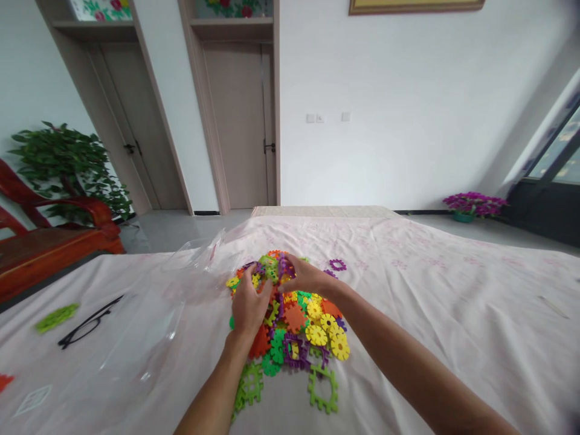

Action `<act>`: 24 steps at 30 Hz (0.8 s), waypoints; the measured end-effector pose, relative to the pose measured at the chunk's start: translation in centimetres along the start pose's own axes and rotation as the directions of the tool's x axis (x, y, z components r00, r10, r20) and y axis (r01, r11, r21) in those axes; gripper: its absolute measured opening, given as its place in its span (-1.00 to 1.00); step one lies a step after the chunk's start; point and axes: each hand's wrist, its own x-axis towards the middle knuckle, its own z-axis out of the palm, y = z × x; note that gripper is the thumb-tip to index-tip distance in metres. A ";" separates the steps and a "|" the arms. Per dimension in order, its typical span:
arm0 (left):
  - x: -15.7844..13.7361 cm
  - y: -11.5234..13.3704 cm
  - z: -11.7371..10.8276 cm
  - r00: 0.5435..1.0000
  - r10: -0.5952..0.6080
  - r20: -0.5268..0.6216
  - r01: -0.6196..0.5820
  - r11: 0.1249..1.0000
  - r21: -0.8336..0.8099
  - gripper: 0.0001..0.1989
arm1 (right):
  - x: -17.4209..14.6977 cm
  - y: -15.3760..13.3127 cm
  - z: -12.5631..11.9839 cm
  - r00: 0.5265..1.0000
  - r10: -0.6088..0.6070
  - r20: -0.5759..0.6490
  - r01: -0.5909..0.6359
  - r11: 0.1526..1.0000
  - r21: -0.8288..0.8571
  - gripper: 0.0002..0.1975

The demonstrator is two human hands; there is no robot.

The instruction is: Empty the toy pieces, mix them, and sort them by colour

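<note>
A pile of colourful plastic interlocking pieces lies in front of me, with yellow flower-shaped pieces (316, 335), an orange square piece (294, 317) and purple square frames (294, 350). My left hand (247, 305) rests at the pile's left side, thumb and fingers apart, beside a light green piece (270, 267). From the right, my right hand (306, 277) pinches a purple toothed piece (281, 269), which stands on edge. Its fingertips are partly hidden behind that piece. Nearer to me are a green frame piece (323, 389) and green square pieces (251, 382).
Clear plastic bags (136, 338) spread over the left of the cloth-covered table (430, 338). Black glasses (88, 323) and a stack of green pieces (57, 318) lie there too. A single purple piece (338, 264) sits behind the pile. A wooden chair (54, 235) stands at the left.
</note>
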 end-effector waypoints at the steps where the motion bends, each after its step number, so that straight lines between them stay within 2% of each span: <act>1: 0.0 -0.3 -0.1 0.999 0.022 -0.031 -0.022 1.000 0.006 -0.50 | -0.2 -0.2 -0.3 0.998 -0.020 0.054 0.020 1.000 0.005 -0.03; 3: 0.1 -1.1 -0.3 0.996 0.081 -0.044 -0.079 0.996 0.040 -0.54 | -1.0 0.2 -1.4 0.991 -0.018 0.130 0.018 1.000 0.007 0.07; 5: 0.1 -1.7 -0.3 0.992 0.128 -0.017 -0.126 0.987 0.102 -0.55 | -2.3 1.5 -2.9 0.988 0.022 0.155 -0.019 1.000 -0.023 0.04; 8: 0.2 -2.5 0.0 0.991 0.119 0.067 -0.131 0.965 0.225 -0.56 | -4.3 4.7 -4.8 0.992 0.106 0.074 -0.087 0.970 -0.227 0.04; 10: 0.4 -2.9 0.4 0.987 0.074 0.142 -0.115 0.943 0.311 -0.57 | -5.2 6.7 -5.5 0.984 0.181 0.005 -0.160 0.880 -0.448 0.06; 12: 0.6 -3.4 0.8 0.980 0.044 0.196 -0.114 0.925 0.363 -0.56 | -5.6 8.0 -5.6 0.978 0.209 -0.016 -0.176 0.776 -0.606 0.03; 14: 0.7 -3.9 1.1 0.974 0.043 0.221 -0.126 0.918 0.376 -0.56 | -5.4 8.5 -5.3 0.977 0.213 0.001 -0.153 0.707 -0.691 -0.02; 16: 0.8 -4.4 1.2 0.973 0.051 0.227 -0.133 0.922 0.363 -0.56 | -5.0 8.1 -4.6 0.977 0.212 0.027 -0.126 0.675 -0.727 -0.04; 18: 0.9 -4.7 1.2 0.974 0.054 0.219 -0.128 0.931 0.342 -0.57 | -4.4 7.4 -3.6 0.978 0.202 0.043 -0.105 0.665 -0.740 -0.06; 21: 1.0 -4.8 1.2 0.974 0.058 0.219 -0.130 0.936 0.328 -0.58 | -3.7 6.1 -1.3 0.985 0.175 0.006 -0.111 0.652 -0.750 -0.25; 24: 1.1 -4.9 1.2 0.970 0.055 0.238 -0.136 0.931 0.339 -0.58 | -3.1 5.4 0.8 0.987 0.148 -0.069 -0.154 0.696 -0.701 -0.38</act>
